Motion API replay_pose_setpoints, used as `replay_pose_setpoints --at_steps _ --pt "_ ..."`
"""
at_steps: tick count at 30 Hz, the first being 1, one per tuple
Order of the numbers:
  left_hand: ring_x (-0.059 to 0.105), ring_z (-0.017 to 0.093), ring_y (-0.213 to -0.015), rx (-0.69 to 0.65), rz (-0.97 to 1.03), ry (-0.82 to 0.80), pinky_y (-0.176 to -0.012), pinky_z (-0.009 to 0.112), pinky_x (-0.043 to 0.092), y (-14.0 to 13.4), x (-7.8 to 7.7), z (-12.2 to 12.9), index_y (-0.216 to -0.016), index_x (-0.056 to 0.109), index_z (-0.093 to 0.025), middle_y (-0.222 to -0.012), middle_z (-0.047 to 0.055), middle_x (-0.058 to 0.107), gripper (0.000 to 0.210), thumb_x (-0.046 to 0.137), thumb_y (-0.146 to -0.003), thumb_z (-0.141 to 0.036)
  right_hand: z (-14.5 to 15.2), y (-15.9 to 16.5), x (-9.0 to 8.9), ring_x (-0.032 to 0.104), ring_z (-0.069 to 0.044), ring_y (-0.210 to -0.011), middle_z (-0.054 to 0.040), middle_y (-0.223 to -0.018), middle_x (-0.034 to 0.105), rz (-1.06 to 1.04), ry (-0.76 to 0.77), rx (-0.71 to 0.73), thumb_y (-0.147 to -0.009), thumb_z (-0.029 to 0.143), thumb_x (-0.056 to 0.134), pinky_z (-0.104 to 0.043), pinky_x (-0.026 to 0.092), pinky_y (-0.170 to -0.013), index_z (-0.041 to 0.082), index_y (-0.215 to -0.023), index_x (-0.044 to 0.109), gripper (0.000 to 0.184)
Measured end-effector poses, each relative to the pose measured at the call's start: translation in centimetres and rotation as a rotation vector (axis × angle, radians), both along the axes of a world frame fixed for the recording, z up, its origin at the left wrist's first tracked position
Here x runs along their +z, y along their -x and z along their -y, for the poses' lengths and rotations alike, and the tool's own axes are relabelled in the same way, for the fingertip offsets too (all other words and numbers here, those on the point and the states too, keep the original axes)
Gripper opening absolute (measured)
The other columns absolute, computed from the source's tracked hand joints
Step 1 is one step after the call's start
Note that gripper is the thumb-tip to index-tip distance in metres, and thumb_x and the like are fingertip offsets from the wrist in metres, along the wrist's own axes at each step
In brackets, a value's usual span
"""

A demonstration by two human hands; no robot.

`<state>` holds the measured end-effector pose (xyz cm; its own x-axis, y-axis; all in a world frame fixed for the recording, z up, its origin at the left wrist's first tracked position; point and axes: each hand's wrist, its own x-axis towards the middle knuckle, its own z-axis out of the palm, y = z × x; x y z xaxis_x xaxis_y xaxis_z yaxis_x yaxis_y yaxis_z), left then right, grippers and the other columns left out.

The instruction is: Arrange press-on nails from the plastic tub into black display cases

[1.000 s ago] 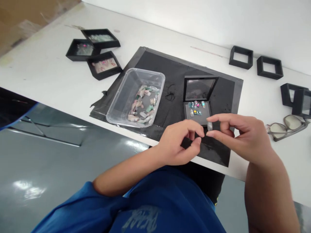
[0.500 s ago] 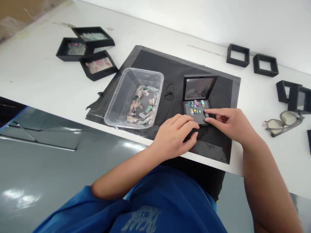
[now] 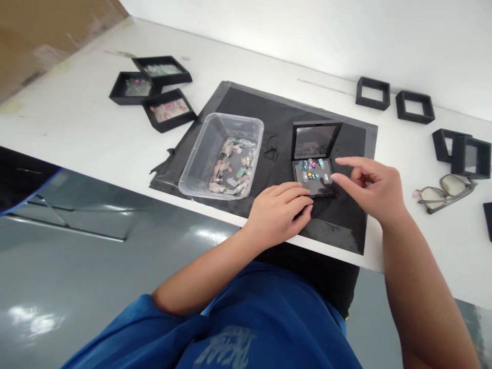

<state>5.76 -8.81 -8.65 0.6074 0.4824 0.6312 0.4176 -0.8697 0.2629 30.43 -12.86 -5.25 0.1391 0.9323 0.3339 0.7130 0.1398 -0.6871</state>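
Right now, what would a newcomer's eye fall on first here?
Probably the open black case on the dark mat, where colourful, shiny nail-shaped pieces sit between its raised lid and the left hand at its front edge. Next, the clear plastic tub to its left, holding a loose jumble of pale and green pieces. The eyeglasses at the table's right also stand out.

On the table (image 3: 77, 123) a mat (image 3: 277, 115) is laid. On its left part a tub (image 3: 198, 159) is placed, in which small pieces (image 3: 242, 173) are contained. Right of the tub a case (image 3: 323, 190) is put, with decorated pieces (image 3: 313, 164) laid inside. Boxes (image 3: 171, 110) are grouped behind left, glasses (image 3: 431, 195) are placed at right.
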Motion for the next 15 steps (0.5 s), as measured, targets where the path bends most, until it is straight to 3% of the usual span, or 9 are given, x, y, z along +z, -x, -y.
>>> replay_pose_setpoints --at_steps 5,9,12,15 --pt "0.084 0.02 -0.112 -0.03 0.001 0.152 -0.09 0.031 0.068 0.5 -0.7 -0.6 -0.118 0.08 -0.023 -0.108 -0.003 0.088 0.018 0.07 -0.103 -0.019 -1.7 0.1 -0.6 0.057 -0.017 -0.069 0.0001 -0.082 0.064 0.006 -0.201 -0.128 -0.1 0.041 0.073 -0.034 0.053 -0.062 0.029 -0.137 0.074 0.039" --pt "0.084 0.022 -0.113 -0.03 0.018 0.237 -0.093 0.033 0.069 0.5 -1.2 -0.8 -0.115 0.083 -0.026 -0.107 -0.003 0.088 0.02 0.068 -0.104 -0.018 -4.4 0.8 -0.8 0.072 -0.024 -0.106 -0.0087 -0.123 0.073 -0.005 -0.31 -0.078 -0.107 0.046 0.062 -0.041 0.064 -0.078 0.03 -0.152 0.062 0.048" --pt "0.084 0.023 -0.113 -0.042 0.026 0.279 -0.091 0.033 0.069 0.5 -1.4 -1.0 -0.11 0.084 -0.027 -0.105 -0.004 0.088 0.019 0.068 -0.104 -0.018 -6.2 1.4 -1.0 0.072 -0.028 -0.124 -0.0096 -0.138 0.072 -0.002 -0.315 -0.027 -0.11 0.043 0.058 -0.048 0.065 -0.094 0.032 -0.15 0.063 0.042" --pt "0.084 0.022 -0.111 -0.05 0.039 0.34 -0.091 0.031 0.069 0.5 -1.3 -1.3 -0.112 0.082 -0.029 -0.107 -0.004 0.088 0.017 0.071 -0.102 -0.019 -6.8 1.7 -1.0 0.076 -0.027 -0.113 -0.0076 -0.131 0.076 -0.036 -0.28 -0.058 -0.111 0.039 0.055 -0.046 0.066 -0.089 0.031 -0.138 0.071 0.033"
